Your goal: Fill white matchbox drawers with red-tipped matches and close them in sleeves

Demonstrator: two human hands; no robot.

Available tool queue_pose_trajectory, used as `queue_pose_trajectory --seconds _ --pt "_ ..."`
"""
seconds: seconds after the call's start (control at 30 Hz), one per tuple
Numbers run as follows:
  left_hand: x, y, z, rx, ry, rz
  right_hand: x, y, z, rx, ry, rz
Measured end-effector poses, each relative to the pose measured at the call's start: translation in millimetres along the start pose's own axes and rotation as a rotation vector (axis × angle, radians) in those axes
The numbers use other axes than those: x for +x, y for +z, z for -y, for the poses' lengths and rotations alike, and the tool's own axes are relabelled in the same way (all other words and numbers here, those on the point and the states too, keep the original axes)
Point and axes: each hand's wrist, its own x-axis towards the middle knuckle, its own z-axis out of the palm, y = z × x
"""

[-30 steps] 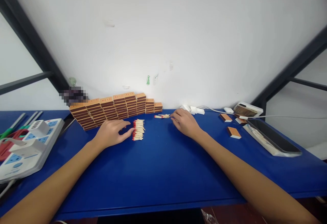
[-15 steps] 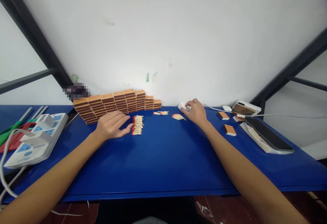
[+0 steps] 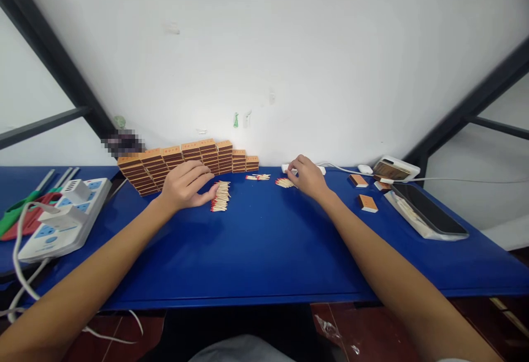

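My left hand rests on the table with fingers together and thumb held apart. Its thumb tip is at the left edge of a pile of red-tipped matches, which lie side by side in a column. Over on the right, my right hand is bent at the fingers, with thumb and index finger apart, beside a smaller fanned group of matches. A white object by the wall is partly hidden behind that hand. Between the hands, farther back, lies another small group of matches.
Stacked matchboxes form a descending row along the wall at left. Loose matchboxes and a phone lie at right. A power strip with cables and green- and red-handled tools are at far left.
My right hand has shifted a little left and nearer the fanned matches, away from the wall. My left hand stays by the column of matches. The camera view has tilted slightly.
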Motion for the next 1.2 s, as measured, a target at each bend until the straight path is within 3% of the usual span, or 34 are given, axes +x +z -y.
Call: queue_pose_trajectory --seconds 0.27,0.47,0.87,1.03,1.2 --pt "-12.9 3.2 -16.8 -0.040 -0.140 -0.058 -7.1 -0.3 -15.3 -0.032 -0.072 0.017" --pt "-17.3 6.3 -14.5 -0.062 -0.174 -0.034 -6.4 9.4 -16.6 -0.020 -0.141 0.030" --pt "-22.5 7.2 -13.3 -0.081 -0.219 -0.043 -3.4 10.8 -23.1 0.029 -0.120 -0.011" --pt "-22.1 6.0 -15.9 -0.079 -0.214 -0.077 -2.7 2.8 -5.6 0.044 -0.083 -0.123" --pt "-19.2 6.6 -22.3 -0.075 -0.185 -0.082 -12.1 -1.1 44.6 0.168 -0.170 -0.080"
